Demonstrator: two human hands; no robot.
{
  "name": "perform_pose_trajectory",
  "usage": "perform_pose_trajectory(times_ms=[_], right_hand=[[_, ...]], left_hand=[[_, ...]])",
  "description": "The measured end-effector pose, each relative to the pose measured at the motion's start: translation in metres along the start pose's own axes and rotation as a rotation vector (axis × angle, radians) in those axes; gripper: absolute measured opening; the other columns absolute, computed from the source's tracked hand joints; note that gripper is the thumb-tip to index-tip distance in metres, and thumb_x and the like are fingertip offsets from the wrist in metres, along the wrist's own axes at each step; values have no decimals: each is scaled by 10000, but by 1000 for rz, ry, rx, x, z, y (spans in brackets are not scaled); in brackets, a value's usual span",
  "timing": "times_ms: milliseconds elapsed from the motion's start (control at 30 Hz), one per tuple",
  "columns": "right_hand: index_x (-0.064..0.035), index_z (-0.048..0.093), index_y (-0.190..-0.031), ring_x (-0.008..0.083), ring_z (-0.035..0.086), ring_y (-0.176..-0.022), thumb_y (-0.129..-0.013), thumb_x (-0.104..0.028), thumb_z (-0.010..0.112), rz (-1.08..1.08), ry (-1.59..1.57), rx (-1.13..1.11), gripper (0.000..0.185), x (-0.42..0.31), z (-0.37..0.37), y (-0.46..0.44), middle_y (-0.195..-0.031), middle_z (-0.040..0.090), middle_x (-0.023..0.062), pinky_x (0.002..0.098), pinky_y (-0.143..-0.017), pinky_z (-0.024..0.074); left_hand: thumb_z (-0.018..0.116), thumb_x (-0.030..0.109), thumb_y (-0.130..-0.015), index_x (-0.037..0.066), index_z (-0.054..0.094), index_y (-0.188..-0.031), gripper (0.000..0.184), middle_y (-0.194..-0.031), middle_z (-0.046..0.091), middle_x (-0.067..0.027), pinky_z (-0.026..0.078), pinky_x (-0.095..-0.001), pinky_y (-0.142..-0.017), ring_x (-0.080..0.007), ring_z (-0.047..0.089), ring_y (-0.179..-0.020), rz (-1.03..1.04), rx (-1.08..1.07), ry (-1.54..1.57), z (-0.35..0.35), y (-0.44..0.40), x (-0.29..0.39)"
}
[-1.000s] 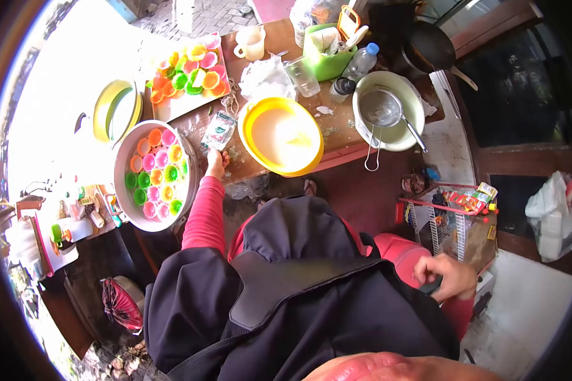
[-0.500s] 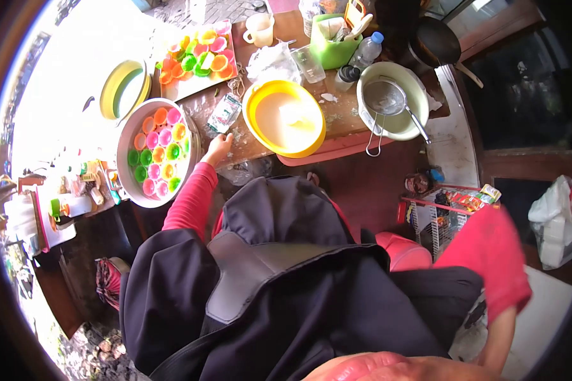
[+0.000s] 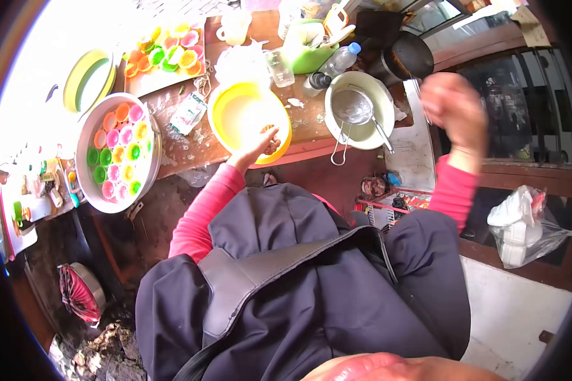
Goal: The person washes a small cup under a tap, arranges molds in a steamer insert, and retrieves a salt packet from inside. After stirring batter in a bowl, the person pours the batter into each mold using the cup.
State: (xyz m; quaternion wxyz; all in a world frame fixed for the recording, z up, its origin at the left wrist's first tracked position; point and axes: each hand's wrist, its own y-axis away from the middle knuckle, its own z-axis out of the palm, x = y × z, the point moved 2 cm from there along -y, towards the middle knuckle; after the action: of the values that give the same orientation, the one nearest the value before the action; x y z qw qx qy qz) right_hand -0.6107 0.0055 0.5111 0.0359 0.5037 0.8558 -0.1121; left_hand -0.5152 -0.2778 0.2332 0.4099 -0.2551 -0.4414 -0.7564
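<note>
My left hand point(image 3: 255, 149) is over the near rim of a yellow basin point(image 3: 283, 114) holding pale liquid. Its fingers are curled; whether they grip anything is too small to tell. Raised at the right, my right hand point(image 3: 456, 111) is smeared by motion, so its fingers cannot be read. It is nearest to a dark frying pan point(image 3: 412, 54). A metal sieve point(image 3: 353, 106) rests across a pale round tub point(image 3: 378, 92). On the left stands a round metal pan point(image 3: 98, 198) filled with several small cups point(image 3: 126, 134) in orange, pink and green.
A tray point(image 3: 162, 81) of colourful cups lies at the back left, beside a yellow-green bowl point(image 3: 67, 79). A printed packet point(image 3: 188, 113), plastic bottle point(image 3: 340, 60) and green container point(image 3: 308, 57) stand on the table. A plastic bag point(image 3: 524, 222) hangs at the right.
My left hand has moved from beside the packet to the yellow basin's near rim. My right hand has risen from low at the right to beside the frying pan. The view has shifted right.
</note>
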Motion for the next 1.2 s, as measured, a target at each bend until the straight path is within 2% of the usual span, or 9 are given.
perform_pose_trajectory(times_ms=[133,200,300,367,433,633,733,800,1200], right_hand=[[-27,598,-898,274,582,-721,-778,-159,555,230,47,-115,184,117,151,45,-769,601,117,390,-641,463],[-16,589,-866,356,504,-884,-738,-200,562,219,210,-59,225,154,196,64,-902,548,198,411,-829,393],[-57,592,-900,327,462,-973,-731,-239,589,400,250,-118,249,141,209,54,-991,550,167,446,-791,411],[-60,594,-898,309,458,-983,-731,-241,591,391,287,-107,247,147,216,50,-982,562,152,445,-796,409],[-63,596,-897,291,454,-994,-731,-244,592,385,328,-93,245,156,220,49,-973,573,138,444,-802,407],[-87,576,-885,278,527,-890,-752,-220,576,403,203,-24,188,172,188,50,-875,596,100,399,-781,424],[-89,547,-885,333,580,-766,-753,-181,590,504,196,65,167,172,171,57,-794,605,123,437,-647,442],[-87,549,-883,329,583,-741,-754,-180,592,503,154,81,164,172,164,60,-780,606,127,433,-635,443],[-63,568,-884,280,621,-693,-800,-235,566,570,-307,80,191,138,168,65,-717,623,135,374,-596,456]], left_hand=[[517,249,-858,77,404,-1096,315,-727,483,-45,388,-193,-476,-86,478,-565,-27,121,256,-13,-27,-37],[516,241,-857,72,396,-1100,319,-733,485,-53,388,-196,-477,-93,483,-566,-4,156,240,-10,-26,-34],[511,227,-856,60,376,-1090,318,-733,490,-71,387,-196,-477,-110,495,-571,20,217,216,-7,-22,-35],[500,224,-860,60,371,-1087,308,-740,497,-80,385,-200,-473,-109,495,-570,-4,328,199,-7,-18,-36],[481,220,-870,48,390,-1091,294,-743,515,-82,395,-199,-476,-110,493,-564,-50,249,203,-11,-24,-40],[479,202,-873,43,435,-1068,256,-800,572,-109,457,-192,-528,-118,537,-584,94,324,402,-7,-39,-42],[516,177,-852,40,433,-1078,277,-936,585,-166,498,-195,-594,-138,577,-656,99,276,542,-10,-47,-50],[546,157,-832,37,436,-1084,301,-1034,564,-195,514,-195,-629,-157,591,-710,132,272,652,-14,-54,-59],[627,126,-773,49,467,-1084,358,-1048,559,-162,491,-202,-631,-143,546,-706,239,398,735,-13,-73,-76]])
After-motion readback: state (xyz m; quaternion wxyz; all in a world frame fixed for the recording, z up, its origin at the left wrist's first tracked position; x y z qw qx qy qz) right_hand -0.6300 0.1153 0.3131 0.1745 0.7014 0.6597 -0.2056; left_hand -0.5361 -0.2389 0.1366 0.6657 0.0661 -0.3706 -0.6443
